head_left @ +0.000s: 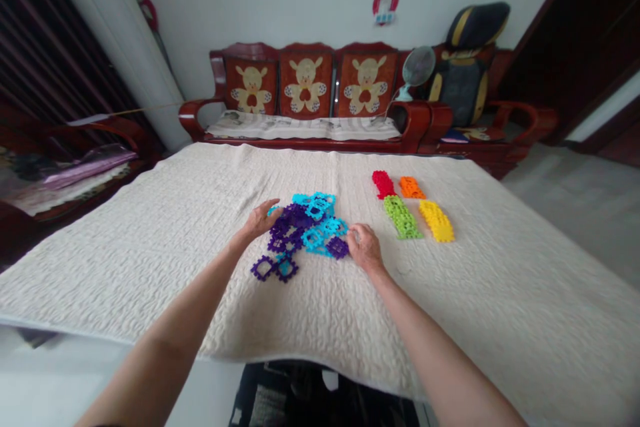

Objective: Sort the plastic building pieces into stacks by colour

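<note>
A loose pile of purple toothed plastic building pieces (295,219) and light-blue ones (314,238) lies on the table. Some pieces are square frames with open centres. My left hand (261,219) is at the pile's left edge, fingers stretched toward it and apart, holding nothing. On the opposite side, my right hand (365,247) rests with loosely bent fingers beside a purple square piece (337,247); nothing shows in its grasp. Nearest me, a purple square frame (263,268) sticks out from the pile. Its lower layers are hidden.
Right of the pile lie sorted groups of red (384,184), orange (411,187), green (401,217) and yellow pieces (437,221). A cream quilted cover (150,240) spreads over the table. Behind stand a wooden sofa (300,141) and a small fan (418,68).
</note>
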Demonstrator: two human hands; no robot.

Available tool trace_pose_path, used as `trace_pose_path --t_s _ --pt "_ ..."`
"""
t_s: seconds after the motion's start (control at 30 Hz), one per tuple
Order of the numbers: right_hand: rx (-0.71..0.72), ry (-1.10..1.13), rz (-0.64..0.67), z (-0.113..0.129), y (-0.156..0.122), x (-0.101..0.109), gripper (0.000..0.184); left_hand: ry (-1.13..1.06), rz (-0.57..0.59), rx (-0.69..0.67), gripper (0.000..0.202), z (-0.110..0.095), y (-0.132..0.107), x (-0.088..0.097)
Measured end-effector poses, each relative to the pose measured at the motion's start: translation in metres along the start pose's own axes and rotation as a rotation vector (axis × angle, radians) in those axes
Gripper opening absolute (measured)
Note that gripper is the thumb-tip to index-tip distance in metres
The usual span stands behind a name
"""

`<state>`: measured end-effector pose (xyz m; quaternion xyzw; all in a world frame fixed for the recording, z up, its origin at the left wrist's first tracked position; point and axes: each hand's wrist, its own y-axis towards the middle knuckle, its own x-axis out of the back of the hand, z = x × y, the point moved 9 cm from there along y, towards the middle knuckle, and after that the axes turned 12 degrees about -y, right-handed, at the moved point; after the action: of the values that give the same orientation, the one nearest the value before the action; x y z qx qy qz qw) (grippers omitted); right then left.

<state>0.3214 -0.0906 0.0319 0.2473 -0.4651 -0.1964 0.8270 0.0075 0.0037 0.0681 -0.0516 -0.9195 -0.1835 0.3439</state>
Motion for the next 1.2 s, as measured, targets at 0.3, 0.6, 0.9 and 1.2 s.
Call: trace_pose_path --t_s 0.3,0.6,0.9,1.2 --pt "0.004 -0.011 0.008 0.003 0.000 0.000 0.020 0.082 -0.065 0.110 0.044 0.030 -0.053 0.001" --pt "0.001 -0.025 0.015 0.002 0.001 0.000 0.020 -0.038 -0.190 0.088 0.040 -0.001 -0.019 -0.037" --pt "0.004 -0.014 0.028 0.003 0.002 0.001 0.020 -0.040 0.058 -0.174 0.069 -0.007 -0.048 -0.026" --pt "0.007 -0.015 0.042 0.005 0.000 0.001 0.021 0.154 0.370 -0.289 0.098 -0.011 -0.104 -0.045"
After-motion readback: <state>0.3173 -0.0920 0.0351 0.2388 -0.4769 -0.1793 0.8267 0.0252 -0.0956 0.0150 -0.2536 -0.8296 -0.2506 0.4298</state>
